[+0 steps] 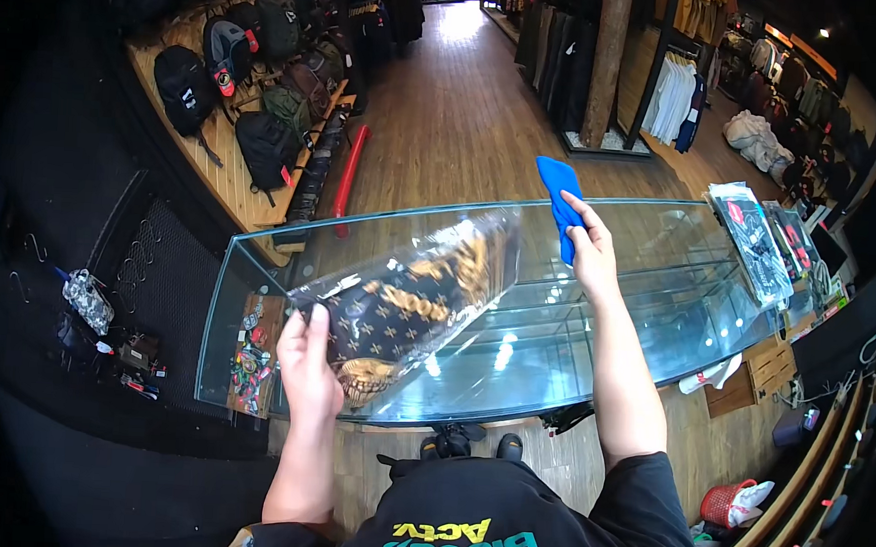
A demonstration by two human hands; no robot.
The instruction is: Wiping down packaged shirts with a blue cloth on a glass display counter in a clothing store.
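My left hand (312,371) grips the lower left corner of a clear plastic packet (406,316), the thumb on top. Inside it lies a folded black cloth-like item with a gold print and small cross-shaped marks; its exact kind I cannot make out. The packet is tilted above the glass counter (512,367), its far end up and to the right. Between thumb and fingers of my right hand (595,250) is a slim blue folded cloth (559,196), held up near the counter's far edge. The two held things are apart.
Packaged goods (752,240) are stacked at the counter's right end. Small colourful items (254,348) lie at its left end. Backpacks (266,151) line a wooden shelf at the far left, near a red tube (352,175). A wooden post (605,69) and clothes racks stand beyond.
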